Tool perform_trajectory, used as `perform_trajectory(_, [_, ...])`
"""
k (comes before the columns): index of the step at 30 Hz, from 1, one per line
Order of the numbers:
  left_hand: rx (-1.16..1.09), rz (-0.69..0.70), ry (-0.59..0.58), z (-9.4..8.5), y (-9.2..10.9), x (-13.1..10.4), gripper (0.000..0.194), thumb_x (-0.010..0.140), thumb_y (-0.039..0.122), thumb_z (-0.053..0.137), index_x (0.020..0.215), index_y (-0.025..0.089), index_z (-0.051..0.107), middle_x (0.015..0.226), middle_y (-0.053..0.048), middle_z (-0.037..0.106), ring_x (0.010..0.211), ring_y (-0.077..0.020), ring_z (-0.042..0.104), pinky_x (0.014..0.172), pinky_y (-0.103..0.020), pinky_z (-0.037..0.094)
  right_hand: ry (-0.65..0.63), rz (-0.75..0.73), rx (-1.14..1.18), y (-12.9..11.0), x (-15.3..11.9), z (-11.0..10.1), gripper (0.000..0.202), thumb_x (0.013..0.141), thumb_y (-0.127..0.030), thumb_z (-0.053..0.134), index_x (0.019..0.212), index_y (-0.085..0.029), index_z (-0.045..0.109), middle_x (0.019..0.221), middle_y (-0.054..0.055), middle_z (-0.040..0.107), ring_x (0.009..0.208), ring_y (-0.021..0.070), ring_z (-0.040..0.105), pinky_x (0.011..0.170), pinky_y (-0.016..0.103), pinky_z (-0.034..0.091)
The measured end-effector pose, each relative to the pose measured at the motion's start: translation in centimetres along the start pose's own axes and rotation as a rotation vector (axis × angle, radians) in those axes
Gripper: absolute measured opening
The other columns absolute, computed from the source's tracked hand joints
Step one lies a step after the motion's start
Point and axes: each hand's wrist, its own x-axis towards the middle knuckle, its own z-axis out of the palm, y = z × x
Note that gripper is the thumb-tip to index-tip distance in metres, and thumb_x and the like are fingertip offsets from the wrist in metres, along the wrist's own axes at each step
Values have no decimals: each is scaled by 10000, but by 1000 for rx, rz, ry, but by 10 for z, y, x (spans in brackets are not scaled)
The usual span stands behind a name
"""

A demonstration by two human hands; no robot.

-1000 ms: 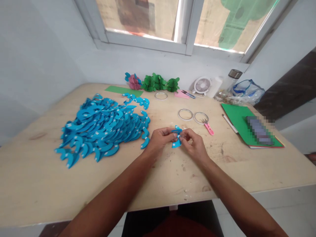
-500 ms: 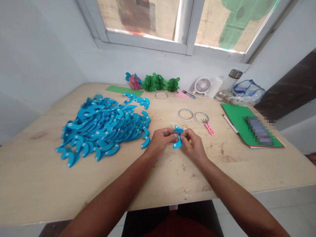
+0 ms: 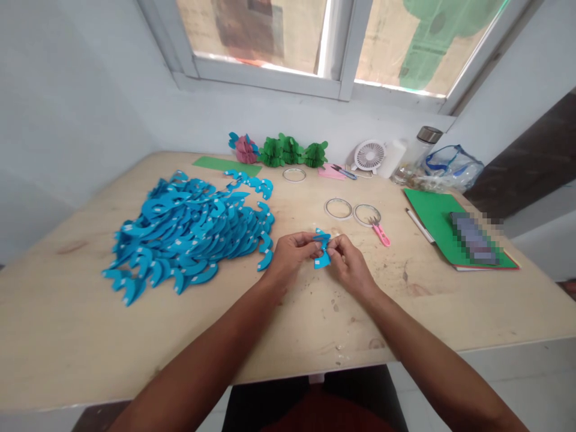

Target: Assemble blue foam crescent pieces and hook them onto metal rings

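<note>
A small blue paper piece (image 3: 323, 261) with white squares is held over the middle of the wooden table (image 3: 288, 324). My left hand (image 3: 292, 255) pinches its left side between thumb and fingers. On its right side, the fingertips of my right hand (image 3: 348, 261) are closed on the same piece. To the left lies a big heap of curved blue paper pieces (image 3: 193, 222), many with white squares. Three tape rolls lie beyond my hands, one (image 3: 338, 209) beside another (image 3: 366, 214) and a third (image 3: 294, 174) farther back.
Pink-handled thread snips (image 3: 381, 233) lie right of the rolls. Green paper figures (image 3: 288, 150), a pink one (image 3: 245, 149), a white fan (image 3: 369, 156) and a bottle (image 3: 416, 150) stand along the wall. A green folder (image 3: 436, 222) with a blurred phone lies at right.
Both hands have shifted slightly left with the blue piece, and its upper part has tilted a little between my fingers.
</note>
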Motion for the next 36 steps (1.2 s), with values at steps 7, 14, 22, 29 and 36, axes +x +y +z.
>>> perform_trajectory(7, [-65,-6,59,-3,1,2,172,564,144,689,733,122,707,649,-23,680,590,-118,585,637,-258,489,37,45,75,-4,2,-5,76,810,-262,459,770,-206,490,687,-12,541,639,138,497,592,248,368])
perform_trajectory(14, [-131,-2,89,-1,2,1,208,548,171,709,751,128,710,691,-36,696,603,-121,599,642,-261,503,126,97,30,-3,4,-7,110,770,-273,505,700,-192,530,627,-14,546,577,126,477,561,246,365])
perform_trajectory(22, [-107,25,82,0,1,0,231,556,213,722,774,139,713,719,-48,704,627,-142,619,653,-283,520,89,197,342,-4,6,-7,111,757,-291,534,729,-186,554,632,-6,588,579,127,521,575,247,400])
perform_trajectory(29, [77,199,8,4,6,-4,146,576,226,697,706,159,711,730,-45,705,695,-177,635,647,-286,518,75,263,538,-9,8,-8,337,763,-474,549,620,-170,560,557,-6,507,543,114,440,529,243,328])
perform_trajectory(36, [295,317,-80,3,5,-8,194,647,173,624,819,190,713,778,-24,706,718,-165,629,661,-266,509,36,364,678,-11,8,-7,281,655,-410,671,601,-169,538,543,-40,457,518,93,381,521,235,285])
